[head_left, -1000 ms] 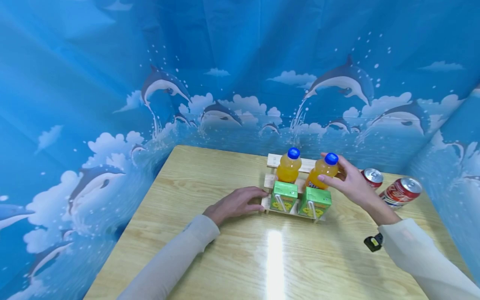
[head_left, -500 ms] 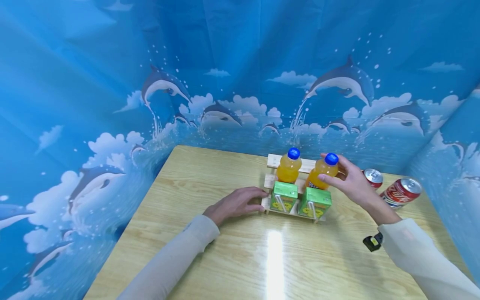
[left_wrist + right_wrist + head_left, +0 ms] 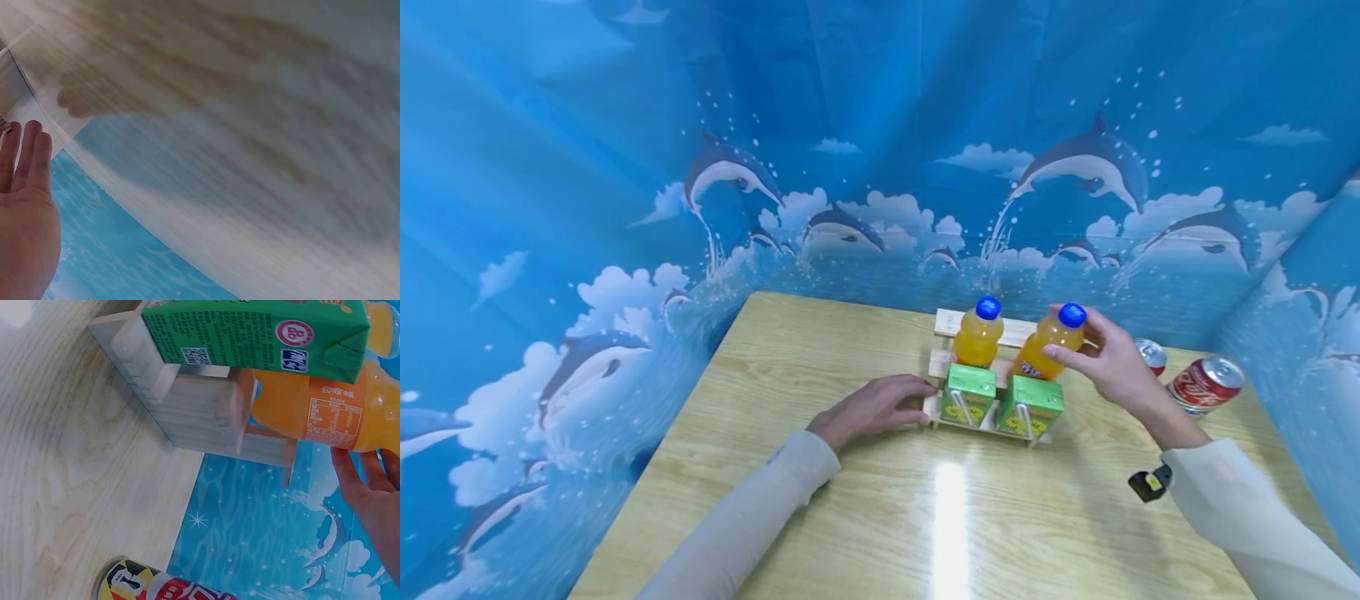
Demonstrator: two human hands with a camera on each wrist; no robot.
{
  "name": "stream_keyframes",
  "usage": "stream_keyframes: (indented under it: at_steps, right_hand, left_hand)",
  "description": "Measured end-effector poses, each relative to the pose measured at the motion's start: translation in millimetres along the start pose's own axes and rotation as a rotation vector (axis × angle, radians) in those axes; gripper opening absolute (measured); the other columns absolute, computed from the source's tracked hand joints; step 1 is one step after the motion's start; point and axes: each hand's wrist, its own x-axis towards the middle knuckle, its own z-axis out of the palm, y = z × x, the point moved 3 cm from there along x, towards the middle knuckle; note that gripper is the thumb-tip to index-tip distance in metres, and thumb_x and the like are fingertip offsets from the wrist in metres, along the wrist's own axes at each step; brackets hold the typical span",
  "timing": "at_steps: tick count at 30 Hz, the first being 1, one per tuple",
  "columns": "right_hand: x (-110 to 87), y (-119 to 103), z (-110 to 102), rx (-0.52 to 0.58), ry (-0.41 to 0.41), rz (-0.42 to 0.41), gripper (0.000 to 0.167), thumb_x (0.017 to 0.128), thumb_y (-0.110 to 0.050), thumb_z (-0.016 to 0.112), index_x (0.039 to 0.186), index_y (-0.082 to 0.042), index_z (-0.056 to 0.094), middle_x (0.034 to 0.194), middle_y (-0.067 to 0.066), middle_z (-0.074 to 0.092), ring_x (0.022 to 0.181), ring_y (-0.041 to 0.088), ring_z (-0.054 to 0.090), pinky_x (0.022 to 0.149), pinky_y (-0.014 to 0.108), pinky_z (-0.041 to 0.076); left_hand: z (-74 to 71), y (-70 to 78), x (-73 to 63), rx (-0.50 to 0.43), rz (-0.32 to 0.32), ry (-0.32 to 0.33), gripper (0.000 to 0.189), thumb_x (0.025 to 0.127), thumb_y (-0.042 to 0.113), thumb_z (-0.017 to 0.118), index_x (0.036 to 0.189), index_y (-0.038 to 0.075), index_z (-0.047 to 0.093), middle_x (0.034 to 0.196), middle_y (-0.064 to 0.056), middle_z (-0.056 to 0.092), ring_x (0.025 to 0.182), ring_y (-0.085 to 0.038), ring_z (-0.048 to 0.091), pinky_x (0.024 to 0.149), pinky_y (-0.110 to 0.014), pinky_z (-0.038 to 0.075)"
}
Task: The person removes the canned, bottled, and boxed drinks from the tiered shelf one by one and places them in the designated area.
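Note:
In the head view, my right hand [image 3: 1108,362] grips an orange drink bottle [image 3: 1049,343] with a blue cap, thumb in front and fingers behind. The bottle leans to the right over the stepped wooden rack [image 3: 950,321]; in the right wrist view, the fingers [image 3: 369,478] lie along its orange label. A second orange drink bottle [image 3: 977,337] stands on the rack to its left. Two green juice boxes [image 3: 972,381] with straws sit on the front step. My left hand [image 3: 874,406] touches the rack's left end, its fingers extended in the left wrist view.
Two red soda cans [image 3: 1204,385] stand right of the rack, one partly hidden behind my right hand. The wooden table [image 3: 820,517] ends at a blue dolphin-print curtain [image 3: 880,167] at the back and both sides.
My right hand has shifted slightly right with the bottle, whose cap has moved up and right so that it leans more. The left hand and rack have stayed in place.

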Motion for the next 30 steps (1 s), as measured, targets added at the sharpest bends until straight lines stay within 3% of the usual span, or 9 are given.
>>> stream_keyframes:
  at_steps: [6,10,16,22,30]
  right_hand:
    - [-4.5,-1,-8,-0.024,0.029,-0.001,0.061,0.109,-0.023,0.07,0.164,-0.009,0.046,0.154,0.023,0.057,0.117,-0.012,0.06,0.093,0.004,0.055]
    - [-7.3,0,-12,-0.035,0.046,-0.001,0.061,0.109,-0.022,0.071,0.164,-0.011,0.047,0.148,0.01,0.06,0.116,-0.011,0.061,0.092,0.005,0.055]
    - [-11.8,0,-20,-0.07,0.08,0.004,0.063,0.108,-0.022,0.072,0.164,-0.01,0.046,0.142,0.002,0.06,0.112,-0.012,0.062,0.089,0.004,0.055]
    - [-15.5,5,-28,-0.075,0.105,-0.006,0.063,0.108,-0.019,0.072,0.165,-0.011,0.047,0.132,-0.023,0.059,0.108,-0.011,0.065,0.085,0.006,0.058]
    - [-24.7,9,-41,-0.09,0.119,0.076,0.063,0.109,-0.027,0.07,0.167,-0.021,0.045,0.138,-0.022,0.057,0.111,-0.01,0.062,0.085,0.006,0.057]
  left_hand:
    - [0.4,-0.9,0.0,0.0,-0.002,0.001,0.058,0.106,0.044,0.071,0.159,0.024,0.056,0.164,0.005,0.056,0.153,-0.016,0.051,0.129,-0.038,0.045]
    - [0.6,-1.0,-0.3,-0.008,-0.007,0.001,0.058,0.106,0.043,0.071,0.159,0.024,0.057,0.164,0.004,0.056,0.154,-0.016,0.051,0.129,-0.039,0.045]
    - [1.1,-1.5,0.7,-0.011,-0.005,0.004,0.058,0.106,0.043,0.071,0.158,0.024,0.057,0.164,0.004,0.056,0.154,-0.016,0.051,0.129,-0.038,0.045]
    - [1.0,-1.1,-0.2,-0.012,-0.008,0.004,0.058,0.106,0.044,0.071,0.158,0.024,0.057,0.165,0.004,0.056,0.154,-0.017,0.051,0.129,-0.039,0.045]
    - [0.1,0.3,-1.1,-0.003,-0.001,0.008,0.058,0.106,0.044,0.071,0.158,0.023,0.057,0.165,0.004,0.055,0.154,-0.017,0.051,0.129,-0.039,0.045]
